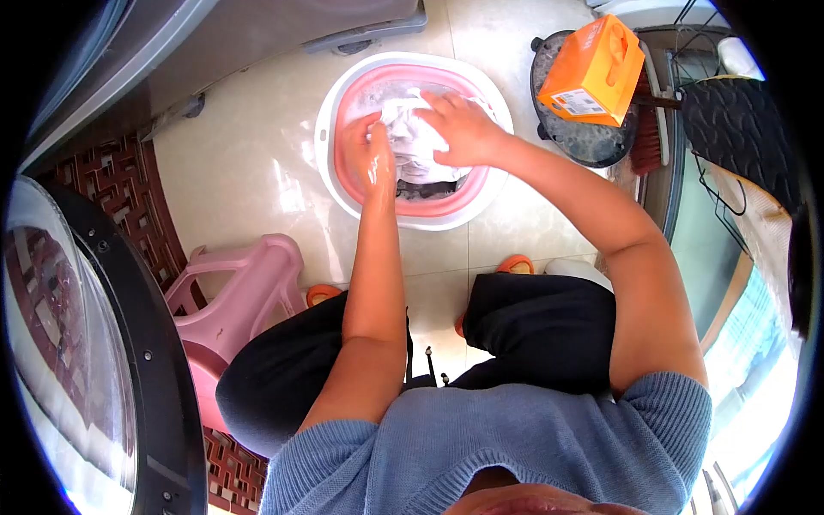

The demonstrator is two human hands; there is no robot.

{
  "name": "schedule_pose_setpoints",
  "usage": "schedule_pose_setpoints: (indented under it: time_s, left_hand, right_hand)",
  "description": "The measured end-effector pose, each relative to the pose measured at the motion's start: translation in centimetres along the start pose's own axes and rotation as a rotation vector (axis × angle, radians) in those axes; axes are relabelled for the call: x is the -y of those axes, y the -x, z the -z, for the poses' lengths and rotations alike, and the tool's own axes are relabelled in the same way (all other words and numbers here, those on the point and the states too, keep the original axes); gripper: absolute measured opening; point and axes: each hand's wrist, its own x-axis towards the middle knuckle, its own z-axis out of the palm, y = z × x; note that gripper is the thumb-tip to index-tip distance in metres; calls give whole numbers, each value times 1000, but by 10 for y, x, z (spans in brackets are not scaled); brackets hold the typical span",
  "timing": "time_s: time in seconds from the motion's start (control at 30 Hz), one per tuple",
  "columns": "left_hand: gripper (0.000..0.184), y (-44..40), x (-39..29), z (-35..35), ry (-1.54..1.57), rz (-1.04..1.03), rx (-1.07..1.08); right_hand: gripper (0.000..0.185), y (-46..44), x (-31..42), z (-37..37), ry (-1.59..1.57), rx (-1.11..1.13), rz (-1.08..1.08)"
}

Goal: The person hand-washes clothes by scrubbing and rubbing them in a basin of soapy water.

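A wet white cloth [412, 142] lies bunched in a pink and white basin [328, 176] with sudsy water. My left hand [369, 154] is at the left side of the cloth, wet and with curled fingers closed on its edge. From the right, my right hand [463, 129] rests on top of the cloth, its fingers spread and its thumb apart. Dark material [429, 190] shows below the cloth near the basin's front; I cannot tell what it is.
An orange carton [594, 73] stands on a round dark stand [592, 153] at the right, beside a red-bristled brush [650, 142]. A pink plastic stool [236, 296] is at my left, near a round, glass-fronted door [77, 343]. A grey appliance [249, 39] borders the tiled floor [249, 154].
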Motion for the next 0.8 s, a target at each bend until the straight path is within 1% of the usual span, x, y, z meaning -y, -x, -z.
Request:
schedule_pose_setpoints:
  time_s: [0.03,0.07,0.13,0.17,0.2,0.23,0.27,0.3,0.33,0.37,0.4,0.43,0.47,0.5,0.57,0.6,0.63,0.67,0.73,0.77,0.8]
  left_hand:
    - [20,-2,4,1,-173,-17,32]
    - [24,-4,9,2,-345,-35,65]
    - [33,-7,21,4,-691,-70,138]
    - [38,-7,25,4,-862,-89,174]
    - [44,-6,23,1,-1032,-111,209]
    - [44,-5,20,-2,-1018,-11,95]
    - [44,-14,21,-1,-1017,-23,93]
    - [40,-27,23,0,-347,218,28]
    - [37,-36,28,2,333,438,-34]
    - [34,-28,4,-3,478,488,28]
    - [34,-23,-2,2,594,535,154]
    - [33,-17,-1,5,659,552,260]
    - [33,-12,3,5,685,545,317]
    - [32,-8,16,6,690,500,340]
    - [31,1,54,10,633,371,314]
    - [30,6,59,9,594,341,292]
    - [30,11,63,8,544,323,252]
    - [29,18,45,0,514,355,233]
    - [29,27,12,-14,421,448,175]
    - [23,17,15,0,279,402,288]
    - [23,13,-5,3,277,403,286]
  right_hand:
    - [66,8,6,-7,145,37,-13]
    - [66,4,6,-6,144,37,-13]
    - [66,-15,4,0,51,337,-99]
    - [56,-29,2,4,-70,405,-235]
    - [56,-37,-2,-2,-67,402,-237]
    - [47,-44,-6,-9,-239,349,-312]
    - [38,-49,-8,-14,-410,289,-384]
    - [25,-46,-3,-14,-467,48,-293]
    - [20,-41,2,-15,-464,-64,-96]
    - [19,-34,20,2,-485,-63,-4]
    - [18,-26,41,24,-511,-61,83]
    - [17,-18,55,33,-442,-70,181]
    - [17,-11,67,38,-368,-81,278]
    - [19,-6,78,39,-346,-139,316]
    - [19,-11,72,29,-290,-119,313]
    - [20,-14,65,25,-240,-96,310]
    - [20,-17,54,23,-210,-64,249]
    - [20,-19,45,23,-206,-32,105]
    - [18,-24,23,32,-266,73,-49]
    - [19,-25,10,31,-357,121,-59]
    - [21,-25,2,35,-448,168,-73]
